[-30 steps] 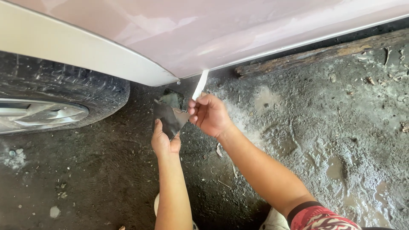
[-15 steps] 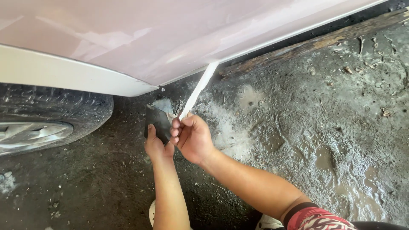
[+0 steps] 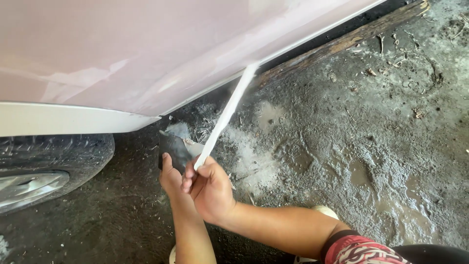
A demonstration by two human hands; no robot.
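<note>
- The right hand [image 3: 211, 188] pinches the white tape strip [image 3: 225, 116] tightly; pull it low and steadily along the car panel [image 3: 146, 54]
- The left hand [image 3: 171, 178] holds the dark sheet [image 3: 173, 148]; keep it away from the tape

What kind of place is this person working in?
Probably a car body or paint workshop: a pale sanded car panel above a tyre, a dirty wet concrete floor, and white tape being pulled by the right hand.

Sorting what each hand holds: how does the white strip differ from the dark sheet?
The white strip is long, narrow and taut, running from the right hand up to the car panel. The dark sheet is short, broad and crumpled, held by the left hand away from the panel. Both look thin.
</note>
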